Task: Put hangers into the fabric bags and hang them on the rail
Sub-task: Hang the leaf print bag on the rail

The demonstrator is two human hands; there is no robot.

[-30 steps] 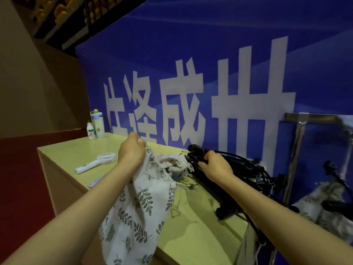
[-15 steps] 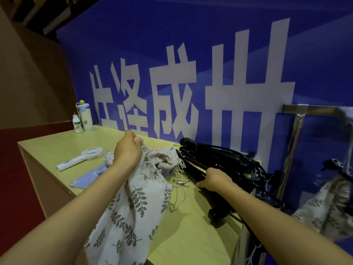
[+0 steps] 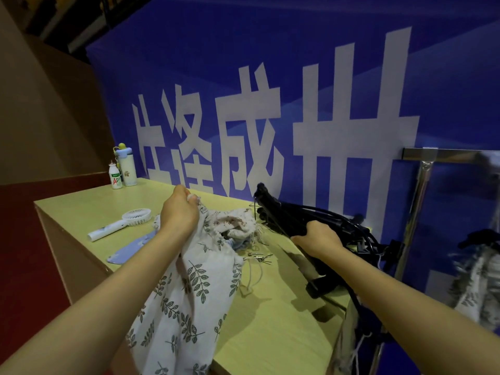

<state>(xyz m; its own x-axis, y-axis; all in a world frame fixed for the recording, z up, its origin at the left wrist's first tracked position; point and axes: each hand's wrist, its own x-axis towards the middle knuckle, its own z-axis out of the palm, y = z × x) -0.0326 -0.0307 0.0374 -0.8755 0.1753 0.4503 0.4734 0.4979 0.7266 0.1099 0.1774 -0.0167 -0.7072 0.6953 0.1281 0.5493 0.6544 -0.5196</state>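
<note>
Yellowish table [image 3: 81, 207] bears leaf-print bag [image 3: 194, 280]; blue banner [image 3: 189, 63] behind, red floor [image 3: 16, 253].

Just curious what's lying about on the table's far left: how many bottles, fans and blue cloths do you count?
Bottles: 2, a small white bottle and a taller flask
Handheld fan: 1
Blue cloth: 1
Total: 4

Left hand [image 3: 180, 215] pinching leaf-print bag [image 3: 189, 293], right hand [image 3: 319, 238] gripping black hangers [image 3: 284, 215]
</note>
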